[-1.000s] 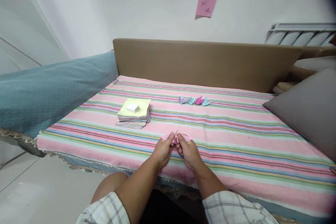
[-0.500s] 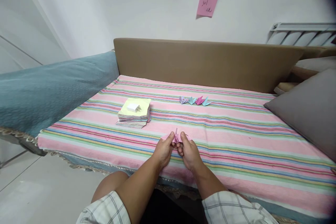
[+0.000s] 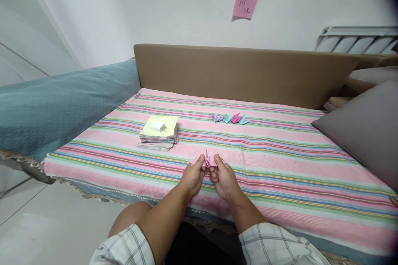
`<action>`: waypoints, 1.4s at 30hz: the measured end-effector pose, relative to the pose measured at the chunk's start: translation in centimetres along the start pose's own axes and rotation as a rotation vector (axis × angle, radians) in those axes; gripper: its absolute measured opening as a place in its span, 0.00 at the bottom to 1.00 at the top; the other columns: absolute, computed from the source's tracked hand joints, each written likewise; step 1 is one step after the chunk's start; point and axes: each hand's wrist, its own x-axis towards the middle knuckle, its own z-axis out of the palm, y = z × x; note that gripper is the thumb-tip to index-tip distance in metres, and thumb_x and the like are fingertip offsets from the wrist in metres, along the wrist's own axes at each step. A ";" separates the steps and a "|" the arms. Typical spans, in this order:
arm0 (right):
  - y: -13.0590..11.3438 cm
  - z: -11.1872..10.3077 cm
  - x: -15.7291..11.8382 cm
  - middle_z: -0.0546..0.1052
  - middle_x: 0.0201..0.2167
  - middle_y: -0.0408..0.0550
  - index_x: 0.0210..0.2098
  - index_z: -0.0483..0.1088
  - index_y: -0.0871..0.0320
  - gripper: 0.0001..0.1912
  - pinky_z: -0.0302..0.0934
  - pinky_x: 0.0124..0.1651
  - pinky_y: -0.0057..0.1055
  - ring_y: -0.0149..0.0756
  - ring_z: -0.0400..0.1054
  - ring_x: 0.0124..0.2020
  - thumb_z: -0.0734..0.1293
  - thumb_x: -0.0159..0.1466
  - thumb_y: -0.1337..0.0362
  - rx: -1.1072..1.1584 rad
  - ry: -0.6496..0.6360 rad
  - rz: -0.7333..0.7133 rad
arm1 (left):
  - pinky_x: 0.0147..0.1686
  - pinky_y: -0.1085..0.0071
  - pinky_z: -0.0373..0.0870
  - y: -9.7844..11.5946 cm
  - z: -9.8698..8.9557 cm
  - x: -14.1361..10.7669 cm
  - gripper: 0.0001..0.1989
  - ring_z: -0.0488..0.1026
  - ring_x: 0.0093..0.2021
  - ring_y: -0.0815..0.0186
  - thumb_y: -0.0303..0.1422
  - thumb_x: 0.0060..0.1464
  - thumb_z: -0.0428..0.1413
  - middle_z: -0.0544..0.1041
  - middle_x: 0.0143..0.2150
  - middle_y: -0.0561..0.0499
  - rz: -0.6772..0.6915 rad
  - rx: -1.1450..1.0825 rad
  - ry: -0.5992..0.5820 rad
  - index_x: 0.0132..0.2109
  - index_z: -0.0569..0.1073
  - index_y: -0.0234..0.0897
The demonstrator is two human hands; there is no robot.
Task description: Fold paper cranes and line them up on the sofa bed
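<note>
A pink folded paper crane is held between both hands above the striped cloth, its thin point standing up in the middle. My left hand pinches its left wing between thumb and fingers. On the other side, my right hand pinches the right wing. Several finished paper cranes in purple, teal, magenta and light blue sit in a row farther back. Left of them lies a stack of square paper with a yellow sheet on top, and a white plug adapter rests on it.
The striped cloth covers the bed surface. A brown backboard runs along the rear, a blue padded side stands at the left, and a grey pillow lies at the right.
Both hands have spread slightly apart at the thumbs, and more of the pink crane's middle and right wing shows between them. The stack and the row of cranes have stayed in place.
</note>
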 end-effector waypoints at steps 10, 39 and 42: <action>-0.4 0.3 -0.3 0.64 0.15 0.34 0.28 0.63 0.58 0.23 0.43 0.13 0.15 0.18 0.52 0.12 0.72 0.48 0.47 0.026 -0.029 0.035 | 0.31 0.67 0.69 -0.2 -0.6 0.3 0.26 0.70 0.23 0.66 0.52 0.50 0.53 0.69 0.18 0.49 -0.026 -0.089 0.089 0.22 0.67 0.31; -0.1 -0.5 0.6 0.73 0.22 0.37 0.30 0.68 0.57 0.10 0.61 0.17 0.13 0.20 0.64 0.17 0.73 0.52 0.66 0.392 0.019 0.114 | 0.36 0.70 0.74 0.2 -0.7 0.4 0.15 0.73 0.31 0.67 0.40 0.53 0.57 0.76 0.31 0.45 -0.028 -0.219 0.177 0.36 0.73 0.28; -0.2 -0.5 0.6 0.74 0.23 0.38 0.32 0.69 0.57 0.09 0.61 0.17 0.14 0.20 0.65 0.18 0.72 0.54 0.63 0.404 -0.016 0.137 | 0.36 0.69 0.74 0.2 -0.7 0.4 0.16 0.74 0.32 0.66 0.40 0.54 0.56 0.77 0.33 0.43 -0.027 -0.195 0.161 0.38 0.73 0.28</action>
